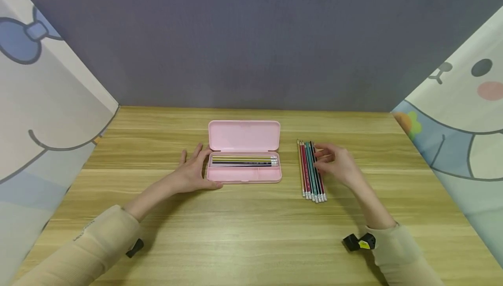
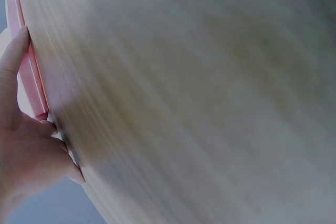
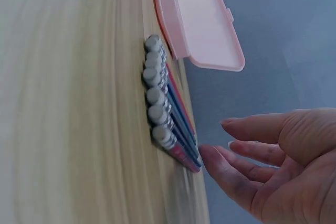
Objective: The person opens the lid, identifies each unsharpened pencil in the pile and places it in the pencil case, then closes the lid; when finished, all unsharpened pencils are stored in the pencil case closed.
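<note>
In the head view, a pink pencil case (image 1: 235, 175) lies unfolded mid-frame on the wood-grain surface (image 1: 235, 233), striped pencils (image 1: 241, 159) in its long upper compartment. Left of centre, the left hand (image 1: 192, 174) spreads its grip around the case's left end. Right of centre, eraser-tipped pencils (image 1: 309, 170) lie in a row, the right hand (image 1: 339, 163) at their right edge.

In the left wrist view, the left thumb touches the case at the left edge.

In the right wrist view, lower right, the right grip is parted, holding nothing; contact with the nearest pencil is hard to judge.
</note>
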### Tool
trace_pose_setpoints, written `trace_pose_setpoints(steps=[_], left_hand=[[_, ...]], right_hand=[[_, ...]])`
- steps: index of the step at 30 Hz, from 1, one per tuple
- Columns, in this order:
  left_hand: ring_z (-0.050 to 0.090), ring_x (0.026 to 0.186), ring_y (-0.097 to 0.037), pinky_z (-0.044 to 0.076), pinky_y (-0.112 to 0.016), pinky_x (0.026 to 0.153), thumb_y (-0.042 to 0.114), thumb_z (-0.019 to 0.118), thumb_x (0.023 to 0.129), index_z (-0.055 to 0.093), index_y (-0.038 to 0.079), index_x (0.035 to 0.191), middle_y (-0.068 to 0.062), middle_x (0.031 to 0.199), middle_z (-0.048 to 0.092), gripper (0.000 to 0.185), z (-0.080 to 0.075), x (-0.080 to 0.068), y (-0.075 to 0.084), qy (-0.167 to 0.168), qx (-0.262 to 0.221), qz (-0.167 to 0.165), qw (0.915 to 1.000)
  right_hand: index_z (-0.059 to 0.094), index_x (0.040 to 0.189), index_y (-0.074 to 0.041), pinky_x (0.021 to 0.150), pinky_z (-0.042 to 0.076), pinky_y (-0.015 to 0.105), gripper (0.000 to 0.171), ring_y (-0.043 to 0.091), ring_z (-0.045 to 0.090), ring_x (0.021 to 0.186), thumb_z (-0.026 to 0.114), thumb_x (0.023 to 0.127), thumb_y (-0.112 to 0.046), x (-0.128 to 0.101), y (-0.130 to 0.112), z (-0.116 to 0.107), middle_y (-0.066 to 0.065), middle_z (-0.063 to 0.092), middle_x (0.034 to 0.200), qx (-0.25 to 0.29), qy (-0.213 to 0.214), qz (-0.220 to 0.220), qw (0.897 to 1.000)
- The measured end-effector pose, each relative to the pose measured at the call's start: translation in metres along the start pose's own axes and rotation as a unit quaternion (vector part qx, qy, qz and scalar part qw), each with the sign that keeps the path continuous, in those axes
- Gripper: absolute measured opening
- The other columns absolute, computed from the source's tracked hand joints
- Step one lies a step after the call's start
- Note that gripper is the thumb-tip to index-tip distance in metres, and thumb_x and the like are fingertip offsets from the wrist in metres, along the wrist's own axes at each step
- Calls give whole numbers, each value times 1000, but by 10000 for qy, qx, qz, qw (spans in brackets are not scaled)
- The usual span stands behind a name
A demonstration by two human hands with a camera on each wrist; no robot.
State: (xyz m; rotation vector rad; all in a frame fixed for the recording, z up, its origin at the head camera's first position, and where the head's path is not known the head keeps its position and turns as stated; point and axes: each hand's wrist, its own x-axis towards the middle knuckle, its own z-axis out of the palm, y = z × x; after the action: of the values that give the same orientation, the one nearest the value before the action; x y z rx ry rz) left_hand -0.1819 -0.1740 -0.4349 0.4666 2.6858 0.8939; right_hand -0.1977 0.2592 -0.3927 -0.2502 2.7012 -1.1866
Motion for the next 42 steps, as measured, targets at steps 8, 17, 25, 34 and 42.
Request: trace_pose_setpoints(steps=[8,17,25,34,42], left_hand=[[2,159,-50,-10,-77,118,48,87,77,28,14,149,-19,171,23,99,2,-1,0,3,-21,8,10000],[3,159,-50,-10,-77,119,48,87,77,29,15,148,-19,171,24,97,2,-1,1,30,1,23,10000],[4,159,-50,-10,-77,119,48,88,77,30,16,148,-18,170,25,97,3,-1,1,34,18,17,10000],[3,159,-50,-10,-77,119,49,87,78,28,15,150,-19,171,23,99,0,0,0,35,60,4,10000],[3,159,-50,-9,-78,118,51,86,77,29,17,149,-17,170,25,98,0,0,0,20,49,-7,10000]], right_hand=[[50,146,6,80,62,25,61,41,70,109,75,91,-3,-1,8,-1,31,66,129,137,-156,134,9997],[48,146,9,78,63,27,63,43,70,111,74,90,1,-1,9,0,34,64,131,219,-223,382,9988],[50,143,11,77,63,25,61,44,69,111,74,88,4,-3,8,0,34,64,130,181,-236,387,9988],[50,143,12,77,63,24,63,38,71,107,76,86,3,-1,1,2,32,66,129,-89,-219,396,9989],[51,142,13,77,63,28,64,37,73,104,77,84,3,3,-2,4,31,68,127,-508,-305,374,9975]])
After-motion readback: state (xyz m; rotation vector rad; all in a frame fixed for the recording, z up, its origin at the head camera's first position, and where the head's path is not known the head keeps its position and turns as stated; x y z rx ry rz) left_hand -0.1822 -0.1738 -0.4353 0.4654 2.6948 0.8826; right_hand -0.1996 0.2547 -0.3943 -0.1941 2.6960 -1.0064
